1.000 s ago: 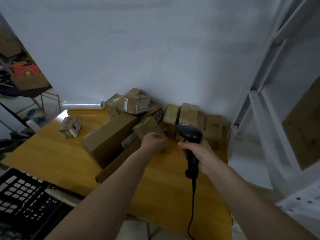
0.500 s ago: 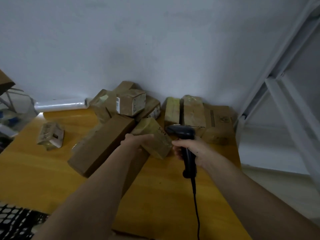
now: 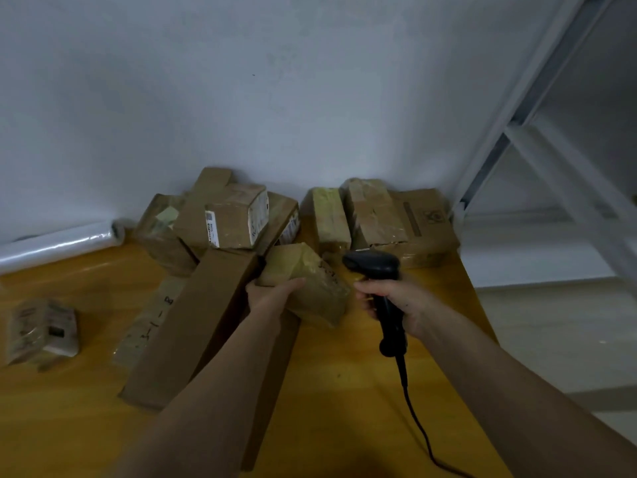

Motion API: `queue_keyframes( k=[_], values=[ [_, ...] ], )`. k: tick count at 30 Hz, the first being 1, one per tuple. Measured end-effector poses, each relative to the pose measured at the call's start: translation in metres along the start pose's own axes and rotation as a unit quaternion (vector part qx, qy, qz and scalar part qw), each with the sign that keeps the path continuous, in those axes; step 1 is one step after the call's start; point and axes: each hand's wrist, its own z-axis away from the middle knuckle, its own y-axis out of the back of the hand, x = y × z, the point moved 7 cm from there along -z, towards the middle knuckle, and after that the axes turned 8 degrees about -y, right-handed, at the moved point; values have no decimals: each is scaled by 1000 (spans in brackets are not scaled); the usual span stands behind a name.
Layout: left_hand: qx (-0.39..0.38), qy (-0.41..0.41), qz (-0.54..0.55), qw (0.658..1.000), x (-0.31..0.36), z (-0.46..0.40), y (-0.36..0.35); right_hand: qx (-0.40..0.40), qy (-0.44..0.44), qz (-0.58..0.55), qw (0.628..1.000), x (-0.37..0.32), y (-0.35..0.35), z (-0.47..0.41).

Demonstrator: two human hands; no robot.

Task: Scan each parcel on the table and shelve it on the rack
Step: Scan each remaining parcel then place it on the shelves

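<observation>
A taped brown parcel (image 3: 306, 282) sits tilted at frame centre. More cardboard parcels (image 3: 396, 222) crowd behind. White rack (image 3: 537, 139) upper right.

The scene is dim and soft, slightly blurred throughout. Glare streaks the plastic film roll (image 3: 58, 243) at left. A dark shadow pools on the wooden table (image 3: 344, 408) at bottom. Wide-angle distortion slants the white rack (image 3: 537, 108).
</observation>
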Motion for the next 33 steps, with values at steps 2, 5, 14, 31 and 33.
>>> queue_keyframes(
  k=[2, 5, 14, 31, 33],
  values=[
    [-31, -68, -71, 995, 6, 7, -6, 35, 7, -34, 999, -1, 2, -2],
    [-53, -227, -190, 954, 14, 30, -19, 106, 24, -92, 990, -9, 14, -5],
    [-120, -447, -341, 818, -20, 76, -49, 106, -12, -92, 990, 18, 21, -4],
    [-243, -57, -78, 965, -73, 94, -64, 120, -88, 40, 988, 86, 31, -15],
    [-222, -71, -114, 966, -83, 93, -71, 122, -108, 40, 986, 98, 32, -16]
  ],
)
